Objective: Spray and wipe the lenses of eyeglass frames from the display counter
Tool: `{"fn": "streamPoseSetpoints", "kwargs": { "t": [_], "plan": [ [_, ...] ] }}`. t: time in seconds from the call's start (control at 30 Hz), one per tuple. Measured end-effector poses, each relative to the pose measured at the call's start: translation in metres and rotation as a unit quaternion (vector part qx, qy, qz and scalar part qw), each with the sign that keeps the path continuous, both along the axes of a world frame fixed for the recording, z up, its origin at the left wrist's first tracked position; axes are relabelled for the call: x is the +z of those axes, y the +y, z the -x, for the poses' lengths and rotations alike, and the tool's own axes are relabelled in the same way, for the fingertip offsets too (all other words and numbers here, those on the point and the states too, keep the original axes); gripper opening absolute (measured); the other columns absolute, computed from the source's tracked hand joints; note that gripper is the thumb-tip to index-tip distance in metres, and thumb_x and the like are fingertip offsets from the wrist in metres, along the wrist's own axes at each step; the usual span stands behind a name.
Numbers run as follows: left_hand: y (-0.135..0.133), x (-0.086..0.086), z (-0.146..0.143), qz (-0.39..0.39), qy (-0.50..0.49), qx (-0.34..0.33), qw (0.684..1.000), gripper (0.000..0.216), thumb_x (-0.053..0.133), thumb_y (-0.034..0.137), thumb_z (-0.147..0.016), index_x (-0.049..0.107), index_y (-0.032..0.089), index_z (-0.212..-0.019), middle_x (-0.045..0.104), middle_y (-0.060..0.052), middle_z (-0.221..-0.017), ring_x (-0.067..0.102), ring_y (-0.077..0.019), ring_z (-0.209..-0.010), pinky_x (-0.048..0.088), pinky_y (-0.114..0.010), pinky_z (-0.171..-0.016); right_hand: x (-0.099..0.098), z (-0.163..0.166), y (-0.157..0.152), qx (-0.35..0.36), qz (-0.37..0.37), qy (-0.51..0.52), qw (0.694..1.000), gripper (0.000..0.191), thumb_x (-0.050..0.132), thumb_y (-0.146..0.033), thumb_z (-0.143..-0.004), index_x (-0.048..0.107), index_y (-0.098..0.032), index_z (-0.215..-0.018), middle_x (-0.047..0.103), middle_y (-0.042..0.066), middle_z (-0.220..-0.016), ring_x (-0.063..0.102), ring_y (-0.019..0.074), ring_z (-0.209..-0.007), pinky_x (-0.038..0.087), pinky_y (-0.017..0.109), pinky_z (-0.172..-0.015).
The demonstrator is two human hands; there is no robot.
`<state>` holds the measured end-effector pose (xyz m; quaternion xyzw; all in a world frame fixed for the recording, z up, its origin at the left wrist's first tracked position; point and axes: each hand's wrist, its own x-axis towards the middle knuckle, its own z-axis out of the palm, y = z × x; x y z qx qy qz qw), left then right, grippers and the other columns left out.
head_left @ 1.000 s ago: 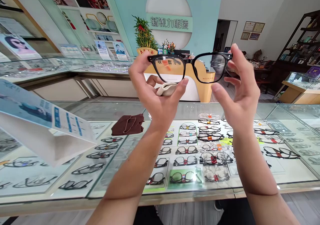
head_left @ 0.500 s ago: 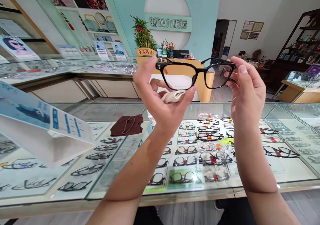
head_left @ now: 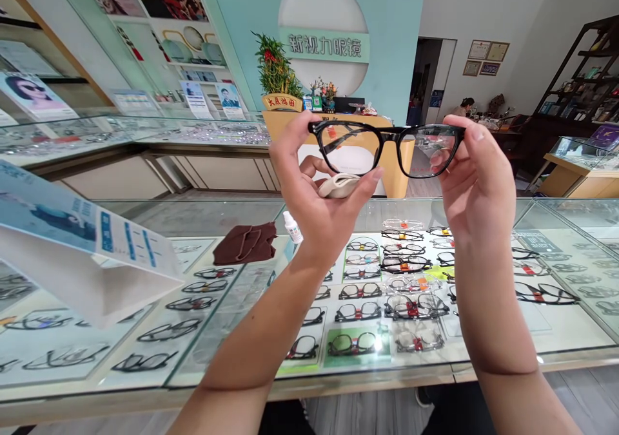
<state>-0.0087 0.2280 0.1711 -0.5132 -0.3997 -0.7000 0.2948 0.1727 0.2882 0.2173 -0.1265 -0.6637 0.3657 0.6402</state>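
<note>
Black-framed eyeglasses (head_left: 388, 133) with clear lenses are held up in front of me, above the glass counter. My left hand (head_left: 322, 193) grips their left end and also keeps a folded pale cloth (head_left: 340, 185) against the palm, below the left lens. At the other end, my right hand (head_left: 478, 177) pinches the frame's right corner, with some fingers behind the lens. Under my left hand, a small white bottle (head_left: 292, 227) stands on the counter, partly behind my wrist. To its left lies a crumpled dark brown cloth (head_left: 245, 243).
The glass display counter (head_left: 232, 370) holds rows of eyeglasses (head_left: 358, 310) under its top. A folded cardboard sign (head_left: 91, 241) stands at the left. Farther back are another display case (head_left: 193, 164), a wooden desk (head_left: 403, 164) with a plant (head_left: 275, 64), and a person (head_left: 467, 105).
The eyeglasses have shifted slightly right and tilted, right end lower, and their temples show differently. My left hand has moved a little right, uncovering the white bottle.
</note>
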Motion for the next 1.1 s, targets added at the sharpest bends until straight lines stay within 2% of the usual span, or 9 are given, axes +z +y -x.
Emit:
{"fn": "streamPoseSetpoints", "kwargs": {
  "t": [0.17,0.3,0.4,0.53,0.7,0.9,1.03,1.1],
  "plan": [
    [-0.007,0.0,-0.004,0.03,-0.021,-0.029,0.999,0.089,0.085,0.059,-0.082,0.038,0.041,-0.156,0.05,-0.011,-0.156,0.056,-0.033,-0.137,0.063,-0.047,-0.089,-0.004,0.0,0.008,-0.015,-0.008,-0.028,0.999,0.034,0.051,-0.057,-0.101,0.066,-0.033,-0.12,0.078,0.006,-0.117,0.075,0.0261,-0.095,0.061,0.046,-0.084],
    [-0.019,0.004,-0.009,0.037,-0.022,-0.014,0.999,0.086,0.088,0.062,-0.078,0.046,0.038,-0.149,0.05,-0.012,-0.157,0.055,-0.0354,-0.136,0.062,-0.047,-0.085,-0.01,0.001,0.021,-0.025,-0.021,-0.095,0.995,0.051,0.043,-0.074,-0.101,0.065,-0.036,-0.128,0.078,0.007,-0.126,0.075,0.0298,-0.1,0.062,0.052,-0.086],
    [-0.023,0.006,-0.01,0.03,-0.009,-0.002,1.0,0.082,0.09,0.06,-0.077,0.051,0.037,-0.145,0.053,-0.011,-0.153,0.056,-0.0357,-0.135,0.062,-0.046,-0.083,-0.014,0.001,0.029,-0.022,-0.043,-0.12,0.992,0.06,0.038,-0.078,-0.101,0.064,-0.035,-0.133,0.078,0.009,-0.128,0.077,0.0321,-0.099,0.063,0.056,-0.085],
    [-0.023,0.005,-0.008,0.043,-0.013,-0.006,0.999,0.082,0.089,0.058,-0.078,0.049,0.039,-0.148,0.052,-0.011,-0.155,0.058,-0.0351,-0.134,0.062,-0.045,-0.082,-0.017,0.002,0.036,-0.018,-0.051,-0.098,0.994,0.054,0.04,-0.072,-0.104,0.066,-0.033,-0.13,0.079,0.005,-0.125,0.078,0.0271,-0.094,0.065,0.051,-0.082],
    [-0.02,0.003,-0.006,0.049,-0.024,-0.02,0.998,0.089,0.092,0.059,-0.074,0.048,0.039,-0.149,0.051,-0.011,-0.157,0.061,-0.0341,-0.128,0.062,-0.045,-0.082,-0.015,0.001,0.033,-0.007,-0.02,-0.076,0.997,0.047,0.047,-0.068,-0.104,0.069,-0.032,-0.123,0.079,0.005,-0.122,0.077,0.0244,-0.096,0.065,0.045,-0.082],
    [-0.017,0.0,-0.01,0.064,-0.05,-0.017,0.997,0.098,0.088,0.068,-0.073,0.044,0.031,-0.153,0.048,-0.017,-0.158,0.065,-0.0324,-0.121,0.062,-0.041,-0.077,-0.002,0.001,0.003,0.049,0.085,0.022,0.995,0.026,0.061,-0.052,-0.1,0.072,-0.029,-0.108,0.079,0.006,-0.11,0.075,0.0242,-0.102,0.061,0.04,-0.085],
    [-0.015,0.001,-0.009,0.05,-0.048,-0.002,0.998,0.097,0.087,0.07,-0.075,0.043,0.03,-0.152,0.05,-0.017,-0.154,0.063,-0.0325,-0.128,0.063,-0.039,-0.08,0.003,0.002,-0.005,0.066,0.101,0.053,0.991,0.019,0.065,-0.047,-0.097,0.072,-0.03,-0.101,0.078,0.005,-0.106,0.074,0.0245,-0.098,0.058,0.04,-0.083],
    [-0.014,0.001,-0.005,0.045,-0.042,-0.001,0.998,0.096,0.088,0.069,-0.074,0.044,0.032,-0.151,0.051,-0.016,-0.153,0.061,-0.0325,-0.133,0.063,-0.038,-0.083,0.002,0.001,-0.005,0.069,0.096,0.048,0.992,0.023,0.065,-0.051,-0.096,0.072,-0.031,-0.105,0.078,0.005,-0.107,0.073,0.0264,-0.101,0.057,0.041,-0.083]
  ]
}}
